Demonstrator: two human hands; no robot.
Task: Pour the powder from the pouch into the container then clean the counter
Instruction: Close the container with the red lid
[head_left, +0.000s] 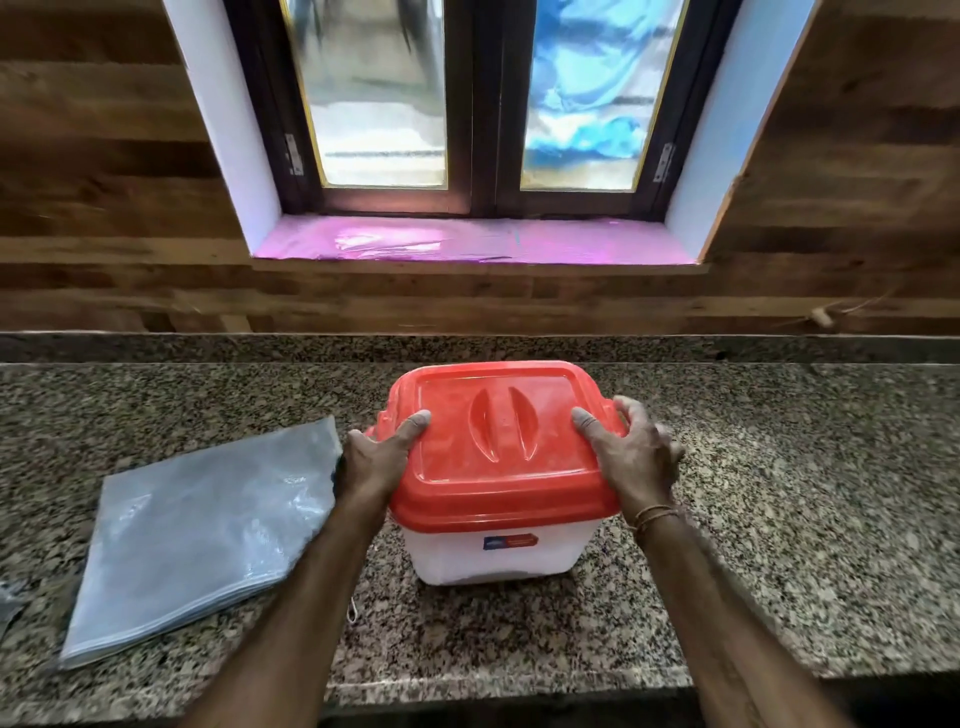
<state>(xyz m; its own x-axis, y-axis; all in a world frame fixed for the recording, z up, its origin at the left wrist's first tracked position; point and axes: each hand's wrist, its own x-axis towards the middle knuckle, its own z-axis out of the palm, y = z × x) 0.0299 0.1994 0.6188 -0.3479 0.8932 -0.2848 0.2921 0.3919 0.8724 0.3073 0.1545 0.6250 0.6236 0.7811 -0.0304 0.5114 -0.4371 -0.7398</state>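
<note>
We find the white container (496, 556) at the counter's (779, 493) centre, its red lid (498, 441) seated. The left hand (376, 457) grips the lid's 9 o'clock edge, the right hand (631, 457) its 3 o'clock edge; thumbs press on top, other fingers are hidden. The flat pouch (197, 530) lies at 9 o'clock, its contents indiscernible.

The white container (498, 556) stands upright on the speckled counter (779, 519), its red lid (498, 441) on. The grey pouch (197, 530) lies flat just left of it.
</note>
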